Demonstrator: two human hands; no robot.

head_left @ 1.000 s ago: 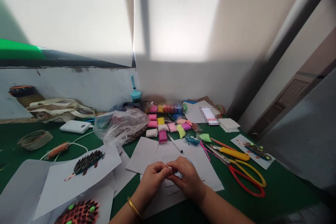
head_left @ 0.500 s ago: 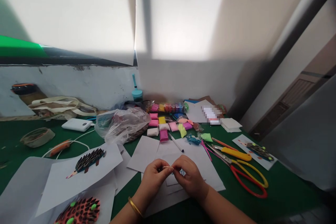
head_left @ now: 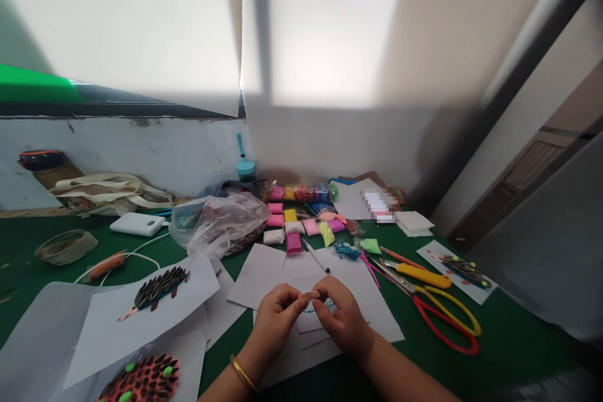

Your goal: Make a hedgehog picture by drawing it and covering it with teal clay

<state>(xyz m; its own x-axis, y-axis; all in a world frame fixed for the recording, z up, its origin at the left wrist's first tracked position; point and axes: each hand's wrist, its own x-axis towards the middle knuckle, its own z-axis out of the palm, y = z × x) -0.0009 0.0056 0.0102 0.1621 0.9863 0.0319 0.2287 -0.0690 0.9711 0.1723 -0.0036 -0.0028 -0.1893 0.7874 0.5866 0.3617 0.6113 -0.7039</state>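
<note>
My left hand (head_left: 277, 317) and my right hand (head_left: 343, 315) meet above the papers at the front of the table. Between their fingertips is a small, thin, pale piece (head_left: 309, 295) that resembles soft modelling clay; both thumbs and forefingers pinch it. Under the hands lies a small white card (head_left: 311, 323) with blue lines drawn on it, partly covered by my fingers. It rests on larger white sheets (head_left: 377, 320). Just beyond the hands a white pen (head_left: 316, 256) lies on the paper.
Scissors (head_left: 414, 292) and a yellow cutter (head_left: 424, 276) lie on the right. Clay packets (head_left: 294, 243) and a plastic bag (head_left: 221, 223) sit behind. Seed-covered hedgehog pictures lie left (head_left: 113, 301) and right (head_left: 456, 271). A power bank (head_left: 136, 223) is at the back left.
The fingertips have parted slightly and the right fingers have shifted, so more of the pale piece and the blue drawing below shows. The things on the table have stayed put.
</note>
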